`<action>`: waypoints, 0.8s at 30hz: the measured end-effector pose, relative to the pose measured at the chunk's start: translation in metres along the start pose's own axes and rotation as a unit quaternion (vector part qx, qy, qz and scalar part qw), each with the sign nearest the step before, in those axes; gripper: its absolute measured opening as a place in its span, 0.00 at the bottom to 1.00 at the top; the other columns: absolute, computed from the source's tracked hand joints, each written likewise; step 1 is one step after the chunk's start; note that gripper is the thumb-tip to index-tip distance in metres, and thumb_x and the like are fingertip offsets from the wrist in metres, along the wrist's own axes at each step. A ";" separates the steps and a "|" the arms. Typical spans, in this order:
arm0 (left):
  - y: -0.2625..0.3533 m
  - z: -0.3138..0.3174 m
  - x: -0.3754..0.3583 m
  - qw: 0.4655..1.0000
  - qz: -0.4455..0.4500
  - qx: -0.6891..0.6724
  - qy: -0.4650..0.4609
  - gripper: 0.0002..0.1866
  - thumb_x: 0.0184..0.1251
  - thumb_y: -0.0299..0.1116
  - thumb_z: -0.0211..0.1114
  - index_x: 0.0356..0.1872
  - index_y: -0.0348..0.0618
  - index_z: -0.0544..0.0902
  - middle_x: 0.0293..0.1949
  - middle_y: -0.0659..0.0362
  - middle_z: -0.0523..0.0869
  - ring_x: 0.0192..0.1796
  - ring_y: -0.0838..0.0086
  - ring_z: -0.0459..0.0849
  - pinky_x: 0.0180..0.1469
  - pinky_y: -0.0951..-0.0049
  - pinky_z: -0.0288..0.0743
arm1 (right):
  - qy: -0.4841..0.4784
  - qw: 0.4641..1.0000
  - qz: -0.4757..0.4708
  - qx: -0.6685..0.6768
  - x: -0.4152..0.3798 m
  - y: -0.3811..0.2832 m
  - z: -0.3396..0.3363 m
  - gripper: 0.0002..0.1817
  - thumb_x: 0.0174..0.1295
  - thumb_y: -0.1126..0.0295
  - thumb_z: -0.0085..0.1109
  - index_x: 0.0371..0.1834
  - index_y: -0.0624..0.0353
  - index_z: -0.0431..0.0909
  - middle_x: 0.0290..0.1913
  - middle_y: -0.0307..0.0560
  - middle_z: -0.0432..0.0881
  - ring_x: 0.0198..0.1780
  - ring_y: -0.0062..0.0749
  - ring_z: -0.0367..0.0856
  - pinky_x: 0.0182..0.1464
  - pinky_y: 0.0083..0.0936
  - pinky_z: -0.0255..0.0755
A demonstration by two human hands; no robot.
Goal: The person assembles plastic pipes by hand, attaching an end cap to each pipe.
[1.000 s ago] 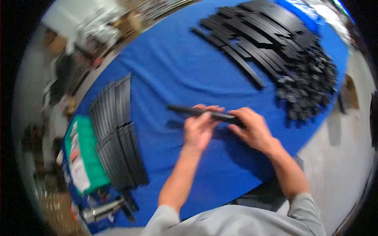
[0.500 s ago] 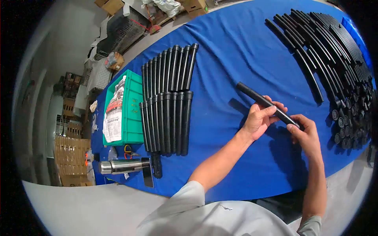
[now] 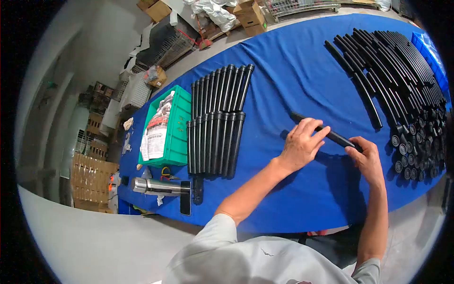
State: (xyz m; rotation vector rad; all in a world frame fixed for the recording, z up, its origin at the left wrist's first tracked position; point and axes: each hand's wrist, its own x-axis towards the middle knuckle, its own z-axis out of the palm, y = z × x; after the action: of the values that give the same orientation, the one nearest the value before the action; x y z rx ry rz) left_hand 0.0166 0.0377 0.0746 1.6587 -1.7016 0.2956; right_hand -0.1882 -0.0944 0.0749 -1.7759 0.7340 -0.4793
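While both hands are on the black tube (image 3: 338, 138) above the blue-covered counter (image 3: 283, 80), the left hand (image 3: 303, 143) is wrapped over its middle and the right hand (image 3: 365, 158) pinches the near end. Tube's held tilted, between the capped tubes (image 3: 215, 142) on the left and the loose tubes (image 3: 378, 71) on the right. Caps (image 3: 410, 156) piled just below the loose ones.

Text check: printed sheet (image 3: 157, 132) in the green crate (image 3: 180, 128) carries dark and reddish print, too small to read. Grey shirt (image 3: 250, 262) has a small dark mark, illegible. Steel flask (image 3: 158, 186) lies on its side, phone (image 3: 185, 201) at its end; can't make out any brand.
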 end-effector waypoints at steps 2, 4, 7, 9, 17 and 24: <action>0.000 -0.016 0.004 0.993 0.082 0.072 -0.039 0.19 0.52 0.33 0.77 0.47 0.45 0.87 0.42 0.61 0.86 0.47 0.65 0.84 0.50 0.61 0.77 | -0.027 0.999 -0.040 -0.004 -0.002 -0.002 -0.001 0.14 0.63 0.67 0.69 0.43 0.68 0.84 0.26 0.35 0.76 0.27 0.18 0.71 0.28 0.24 0.63; -0.011 -0.017 -0.009 0.989 0.093 0.074 -0.083 0.21 0.51 0.33 0.77 0.49 0.46 0.87 0.42 0.61 0.86 0.46 0.65 0.84 0.48 0.62 0.76 | -0.065 0.998 -0.013 0.008 -0.003 -0.007 -0.002 0.14 0.62 0.67 0.70 0.43 0.68 0.84 0.26 0.36 0.76 0.27 0.18 0.71 0.28 0.24 0.64; -0.013 -0.024 -0.015 0.983 0.120 0.083 -0.114 0.23 0.51 0.33 0.76 0.51 0.43 0.85 0.41 0.59 0.86 0.43 0.65 0.84 0.44 0.63 0.76 | -0.106 0.994 0.014 0.013 -0.004 -0.011 -0.005 0.16 0.60 0.67 0.73 0.46 0.67 0.84 0.27 0.37 0.78 0.28 0.20 0.74 0.30 0.22 0.67; -0.009 -0.032 -0.016 0.980 0.119 0.101 -0.127 0.21 0.51 0.33 0.76 0.49 0.40 0.85 0.40 0.58 0.86 0.42 0.64 0.84 0.44 0.62 0.76 | -0.132 0.989 0.047 0.036 -0.003 -0.007 -0.002 0.20 0.60 0.67 0.73 0.53 0.66 0.83 0.32 0.40 0.80 0.32 0.23 0.77 0.32 0.22 0.71; -0.140 -0.059 0.031 0.970 -0.157 0.166 -0.079 0.17 0.63 0.41 0.70 0.44 0.37 0.89 0.41 0.46 0.89 0.47 0.50 0.88 0.52 0.54 0.81 | 0.056 0.997 -0.042 0.028 0.005 0.016 0.006 0.37 0.60 0.64 0.75 0.72 0.61 0.70 0.56 0.58 0.84 0.46 0.34 0.86 0.45 0.30 0.81; -0.240 -0.055 0.067 0.853 -0.407 0.295 -0.139 0.19 0.63 0.44 0.73 0.46 0.39 0.90 0.48 0.41 0.90 0.54 0.46 0.88 0.60 0.49 0.81 | 0.030 0.998 -0.035 0.035 0.001 0.006 0.007 0.38 0.62 0.62 0.73 0.73 0.63 0.68 0.52 0.59 0.85 0.41 0.36 0.88 0.44 0.32 0.82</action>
State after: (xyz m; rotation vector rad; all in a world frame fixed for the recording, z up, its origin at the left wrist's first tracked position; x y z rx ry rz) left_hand 0.2665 -0.0136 0.0799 2.8283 -0.9557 0.1667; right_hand -0.1839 -0.0915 0.0665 -1.7323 0.6909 -0.6014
